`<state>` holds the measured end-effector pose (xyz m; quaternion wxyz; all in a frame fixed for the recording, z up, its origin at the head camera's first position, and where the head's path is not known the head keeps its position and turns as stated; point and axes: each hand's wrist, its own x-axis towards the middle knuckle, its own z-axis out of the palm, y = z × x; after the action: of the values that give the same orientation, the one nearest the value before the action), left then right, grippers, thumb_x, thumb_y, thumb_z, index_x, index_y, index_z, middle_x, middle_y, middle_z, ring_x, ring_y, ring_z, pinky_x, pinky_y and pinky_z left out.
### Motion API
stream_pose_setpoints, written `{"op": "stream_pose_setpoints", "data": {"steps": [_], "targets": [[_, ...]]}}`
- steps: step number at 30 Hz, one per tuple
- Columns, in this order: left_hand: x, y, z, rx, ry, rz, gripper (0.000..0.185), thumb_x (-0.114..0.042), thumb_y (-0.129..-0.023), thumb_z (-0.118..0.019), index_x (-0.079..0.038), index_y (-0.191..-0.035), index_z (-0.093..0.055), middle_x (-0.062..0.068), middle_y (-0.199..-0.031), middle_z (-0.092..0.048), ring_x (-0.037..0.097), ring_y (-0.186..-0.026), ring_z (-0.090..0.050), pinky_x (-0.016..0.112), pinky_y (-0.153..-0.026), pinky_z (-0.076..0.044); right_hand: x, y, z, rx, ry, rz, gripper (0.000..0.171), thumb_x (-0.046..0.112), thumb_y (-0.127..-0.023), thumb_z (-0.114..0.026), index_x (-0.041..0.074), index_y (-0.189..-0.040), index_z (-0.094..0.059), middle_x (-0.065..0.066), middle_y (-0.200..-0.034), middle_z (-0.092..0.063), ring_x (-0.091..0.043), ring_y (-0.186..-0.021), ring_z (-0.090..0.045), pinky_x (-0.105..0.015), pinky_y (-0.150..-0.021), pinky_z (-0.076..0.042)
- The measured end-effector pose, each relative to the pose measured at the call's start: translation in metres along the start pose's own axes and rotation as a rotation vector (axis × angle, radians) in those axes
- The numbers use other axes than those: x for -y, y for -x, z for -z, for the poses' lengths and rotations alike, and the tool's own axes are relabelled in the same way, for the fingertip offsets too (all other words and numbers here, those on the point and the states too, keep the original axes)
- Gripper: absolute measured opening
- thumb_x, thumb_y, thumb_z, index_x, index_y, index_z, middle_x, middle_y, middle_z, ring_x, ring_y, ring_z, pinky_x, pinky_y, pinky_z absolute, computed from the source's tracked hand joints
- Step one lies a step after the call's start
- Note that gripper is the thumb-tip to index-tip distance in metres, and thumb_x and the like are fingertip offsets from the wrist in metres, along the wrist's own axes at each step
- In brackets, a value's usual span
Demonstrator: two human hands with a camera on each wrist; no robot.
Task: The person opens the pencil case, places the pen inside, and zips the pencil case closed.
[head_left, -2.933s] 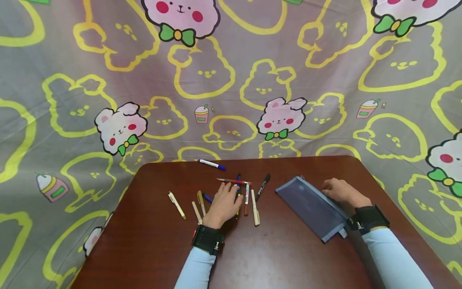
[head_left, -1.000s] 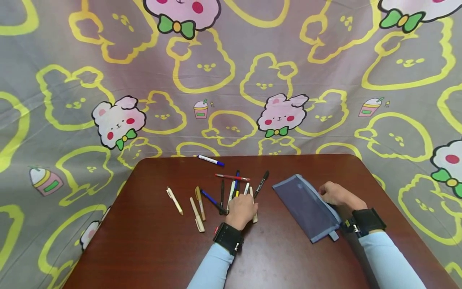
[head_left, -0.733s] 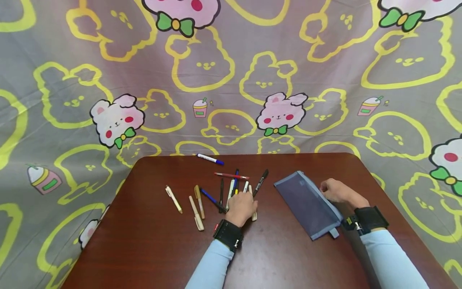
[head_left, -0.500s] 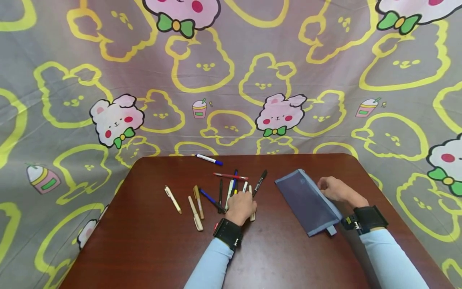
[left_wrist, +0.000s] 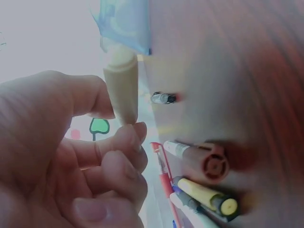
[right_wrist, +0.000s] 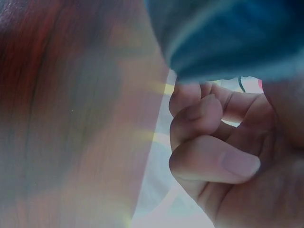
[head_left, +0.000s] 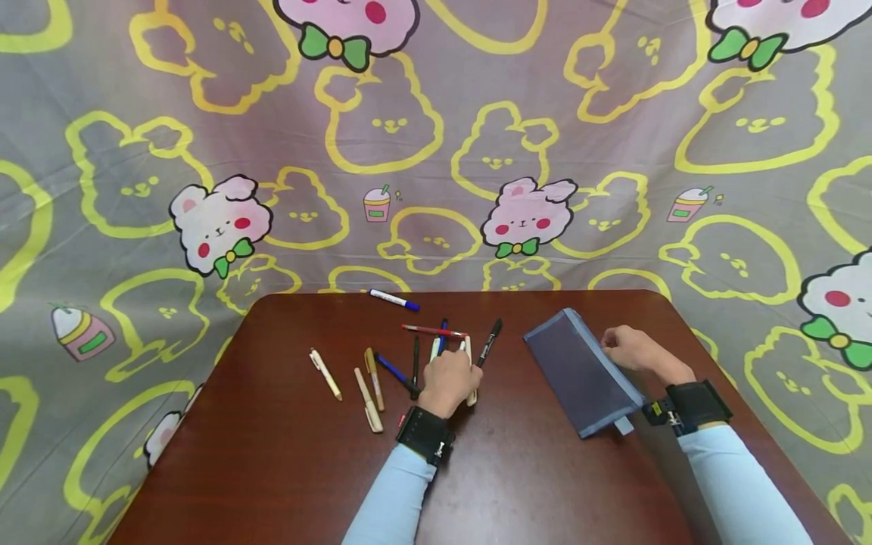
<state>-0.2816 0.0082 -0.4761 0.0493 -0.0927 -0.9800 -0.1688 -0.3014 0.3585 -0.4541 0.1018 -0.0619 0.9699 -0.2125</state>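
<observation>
**While our left hand (head_left: 450,382) pinches a cream pen (left_wrist: 122,90), our right hand (head_left: 633,350) holds the pouch (head_left: 575,371)**

Left: thumb and fingertips closed on the cream pen, other fingers curled behind. Pen is tilted, one end towards the wrist camera. Looks clear of the table (head_left: 259,469) in that view, but the head view is too coarse for us to confirm.

Right: fingers curled at the pouch's far long edge. We read it as a grip; cloth hides the actual contact. Pouch sits right of the pens, slanted, that edge raised. We can't tell whether its mouth is open.

Around the left hand: red pen (head_left: 434,331) just beyond, black marker (head_left: 489,343) just to the right, brown marker (left_wrist: 204,161) and yellow marker (left_wrist: 204,194) close below the pinch. Blue pen (head_left: 397,373), gold pen (head_left: 374,378) and beige pen (head_left: 369,400) lie further left.

Step, our call: pick-up of one pen, grip made. Next move calls for a straight lift past the black marker, pinch firm so the barrel doesn't swivel. If it goes to the pouch, we'd want the right hand steady and the edges parted first.
</observation>
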Motion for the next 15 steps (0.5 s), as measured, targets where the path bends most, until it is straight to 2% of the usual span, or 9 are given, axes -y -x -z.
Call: {"op": "stream_pose_setpoints", "data": {"steps": [4,15], "targets": [[0.002,0.0,0.001,-0.02,0.013,-0.003,0.024,-0.031,-0.082,-0.062,-0.016,-0.064,-0.058,0.009,-0.071,-0.068,0.03,-0.064,-0.066,0.042,-0.05,-0.047,0.003,0.0,0.0,0.006,0.011,-0.02,0.018,0.019,-0.094,-0.057,0.002,-0.095,-0.061,-0.006,-0.078,-0.056,-0.019,-0.07,-0.053,-0.031,-0.062,-0.041],[0.003,0.0,0.014,0.02,0.074,-0.012,0.025,-0.034,-0.086,-0.06,-0.016,-0.068,-0.058,0.004,-0.065,-0.063,0.025,-0.06,-0.063,0.037,-0.045,-0.043,0.018,0.005,0.016,0.006,0.019,0.016,0.013,0.017,-0.092,-0.058,0.005,-0.09,-0.063,-0.003,-0.074,-0.056,-0.018,-0.067,-0.052,-0.032,-0.062,-0.04]]}}
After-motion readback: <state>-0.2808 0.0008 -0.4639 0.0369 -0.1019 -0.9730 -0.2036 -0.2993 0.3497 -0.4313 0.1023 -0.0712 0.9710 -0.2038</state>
